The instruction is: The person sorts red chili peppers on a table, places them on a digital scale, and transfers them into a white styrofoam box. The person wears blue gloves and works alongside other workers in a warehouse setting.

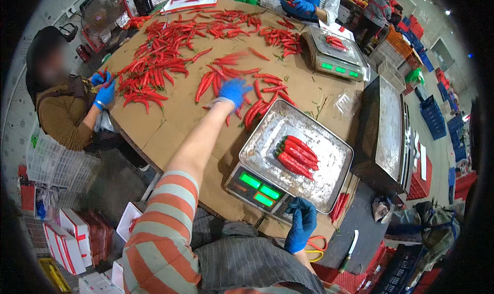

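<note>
My left hand [234, 92], in a blue glove, reaches over loose red chili peppers [206, 85] on the cardboard-covered table. Its fingers are apart and slightly blurred, with no pepper visibly held. Close to my body, my gloved right hand [301, 226] hovers by the near corner of a scale [256, 187]. Those fingers are curled inward and nothing shows in them. On the scale's worn metal tray [324, 186] lies a small bunch of red chili peppers [297, 157], side by side. More chilies [265, 106] lie against the tray's far left edge.
Across the table, a co-worker [309, 3] holds chilies beside a second scale [334, 55]. Another person [67, 98] handles chilies at the left. A metal box [383, 134] stands right of my scale. A knife [350, 250] lies on a dark surface at lower right.
</note>
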The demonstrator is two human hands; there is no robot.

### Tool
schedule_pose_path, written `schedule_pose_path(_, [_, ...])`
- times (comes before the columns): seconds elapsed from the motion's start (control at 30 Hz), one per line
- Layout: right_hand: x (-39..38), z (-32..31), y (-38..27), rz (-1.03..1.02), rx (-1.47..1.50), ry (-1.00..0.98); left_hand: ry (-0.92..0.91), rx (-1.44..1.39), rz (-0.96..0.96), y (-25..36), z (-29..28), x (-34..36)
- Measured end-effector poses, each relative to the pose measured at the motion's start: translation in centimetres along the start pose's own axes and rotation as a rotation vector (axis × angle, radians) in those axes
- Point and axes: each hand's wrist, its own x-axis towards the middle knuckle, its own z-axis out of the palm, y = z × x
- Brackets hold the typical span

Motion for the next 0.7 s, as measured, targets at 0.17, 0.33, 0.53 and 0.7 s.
schedule_pose_path(0.17, [-0.1, 0.7, -0.1, -0.029, 0.068, -0.037, -0.313, -0.143, -0.22, 1.9, -1.1, 0.7])
schedule_pose_path(0.33, [0.3, 0.4, -0.6, -0.04, 0.066, -0.06, 0.312, -1.265, -0.568, 7.5, -10.7, -1.9])
schedule_pose_path(0.53, [2.6, 2.2, -0.8, -0.015, 0.053, -0.178, 0.32, -1.976, -0.761, 13.9, -21.4, -8.3])
schedule_pose_path(0.7, [4.4, 4.8, -2.7, 0.117, 0.254, -0.352, 0.244, -2.204, -0.793, 16.9, -22.9, -12.2])
